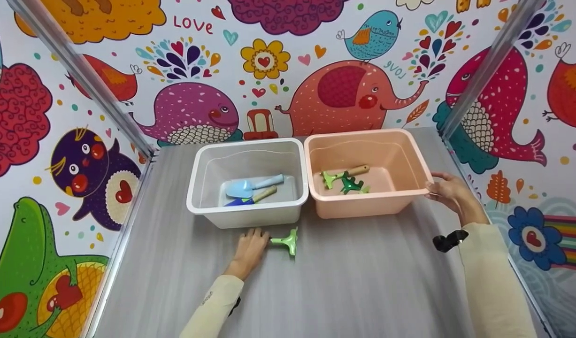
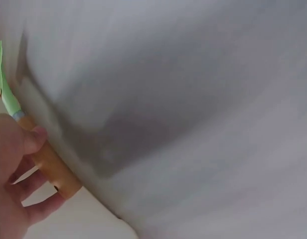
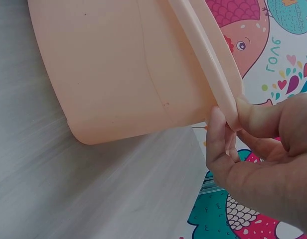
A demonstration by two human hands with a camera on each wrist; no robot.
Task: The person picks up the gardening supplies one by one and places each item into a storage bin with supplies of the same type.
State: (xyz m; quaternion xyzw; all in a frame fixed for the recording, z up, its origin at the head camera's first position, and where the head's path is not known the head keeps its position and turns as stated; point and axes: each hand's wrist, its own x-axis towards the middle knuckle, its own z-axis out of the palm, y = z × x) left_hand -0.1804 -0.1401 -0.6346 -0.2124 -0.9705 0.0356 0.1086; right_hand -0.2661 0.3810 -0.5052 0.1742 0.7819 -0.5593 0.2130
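My left hand [image 1: 251, 249] grips the wooden handle [image 2: 56, 169] of a small rake with a light green head [image 1: 288, 241], just in front of the white bin. In the left wrist view, thumb and fingers close round that handle. At the right, my right hand [image 1: 451, 191] pinches the rim of the peach bin [image 3: 108, 74] at its near right corner, thumb on one side and fingers on the other. Inside the peach bin lie a green rake with a wooden handle [image 1: 358, 170] and a dark green toothed tool head [image 1: 350, 183].
The white bin [image 1: 250, 217] stands left of the peach bin, nearly touching it. It holds a light blue shovel [image 1: 241, 188] and a dark blue trowel [image 1: 241, 202]. Printed wall panels with metal edge strips [image 1: 485, 70] border the grey table [image 1: 344, 281].
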